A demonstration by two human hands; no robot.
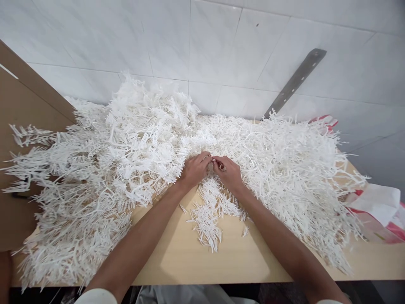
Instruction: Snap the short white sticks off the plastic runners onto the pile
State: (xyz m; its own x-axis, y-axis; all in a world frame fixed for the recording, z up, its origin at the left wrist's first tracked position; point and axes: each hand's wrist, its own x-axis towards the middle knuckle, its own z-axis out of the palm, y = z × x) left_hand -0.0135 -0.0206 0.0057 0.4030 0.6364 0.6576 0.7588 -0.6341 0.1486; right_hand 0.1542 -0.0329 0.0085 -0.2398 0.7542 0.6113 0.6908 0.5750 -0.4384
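Observation:
My left hand (196, 169) and my right hand (228, 171) meet at the middle of the table, fingertips pinched close together. Whatever small piece lies between the fingertips is mostly hidden, though white bits show there. Around both hands spreads a big heap of white branching plastic-looking sprigs (148, 139), tallest to the left. Another broad mass of white sprigs (284, 169) lies to the right. Just below my hands is a small loose pile of short white pieces (210, 215), between my forearms.
The heaps rest on a light wood table (202, 261). A cardboard box (19, 169) stands at the left edge. Red and white plastic bags (376, 211) lie at the right. Behind is a tiled wall (215, 46) with a metal bracket (295, 82).

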